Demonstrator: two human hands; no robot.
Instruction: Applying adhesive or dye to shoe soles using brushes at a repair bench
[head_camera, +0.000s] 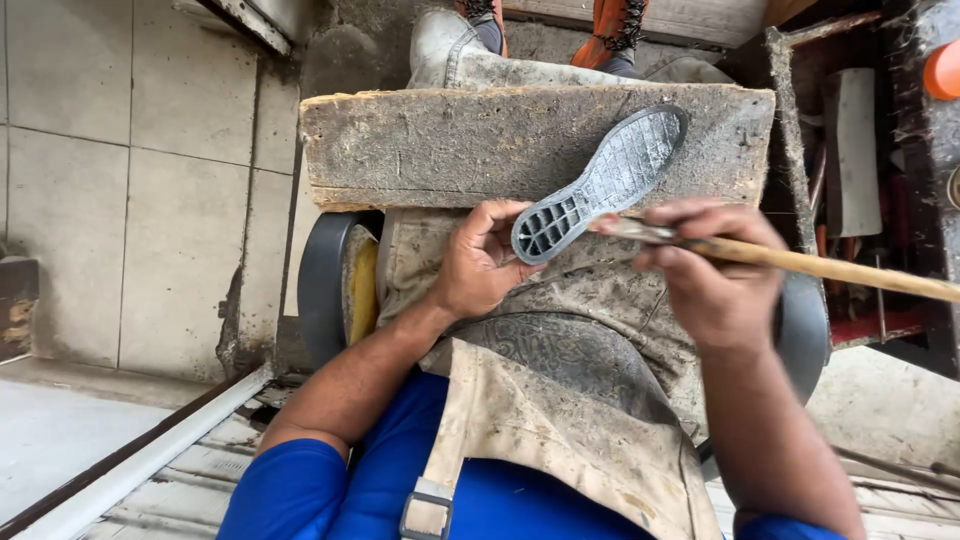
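Note:
A grey rubber shoe sole (612, 178) lies tilted across a worn wooden board (440, 140), its ribbed inner side up. My left hand (480, 262) grips the sole at its heel end. My right hand (712, 268) holds a brush with a long wooden handle (830, 267) that runs off to the right. The brush's tip rests at the sole's edge near the heel. A stained apron (560, 400) covers my lap under both hands.
Grey floor tiles (130, 180) spread to the left. A dark round seat with a yellow rim (340, 280) sits under me. Cluttered dark metal machinery (880, 150) stands at the right. Orange shoes (615, 25) show beyond the board.

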